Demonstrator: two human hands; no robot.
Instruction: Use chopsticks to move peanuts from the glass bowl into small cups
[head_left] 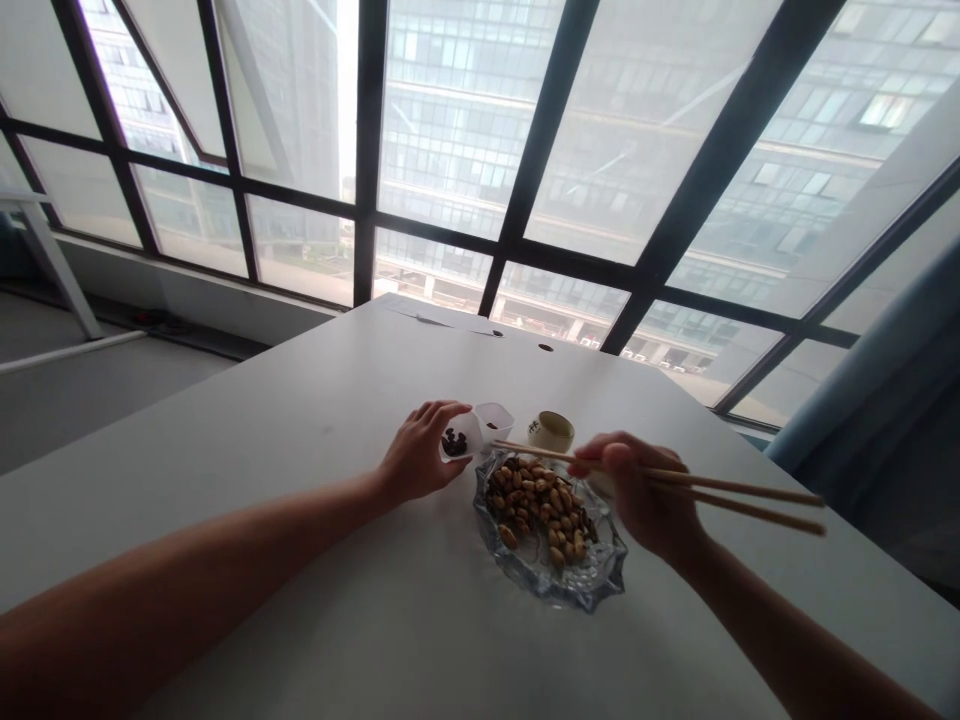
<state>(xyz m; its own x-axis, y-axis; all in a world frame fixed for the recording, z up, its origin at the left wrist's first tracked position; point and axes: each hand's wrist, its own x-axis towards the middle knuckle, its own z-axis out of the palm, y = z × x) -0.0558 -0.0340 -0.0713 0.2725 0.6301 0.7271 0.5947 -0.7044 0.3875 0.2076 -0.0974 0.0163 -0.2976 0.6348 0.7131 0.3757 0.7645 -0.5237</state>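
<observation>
Hands, chopsticks and nuts on a white counter by tall windows

A broad, smooth white counter (322,590) runs away toward a wall of dark-framed windows (457,130), with two dark round holes (545,348) near its far edge. Outside stands a large building (469,60); one upper-left pane (180,80) is tilted open. A blue curtain (885,400) hangs at right, and a white table leg (64,265) stands on grey floor (142,395) at left. Mid-counter, the left hand (420,450) has its grip clamped on a small white container (471,430) with dark pieces (454,441). The right hand's (645,490) grip is closed around wooden chopsticks (735,486), above a scalloped glass dish (525,580) of brown nuts (529,485), just beside a pale cup (550,430)
</observation>
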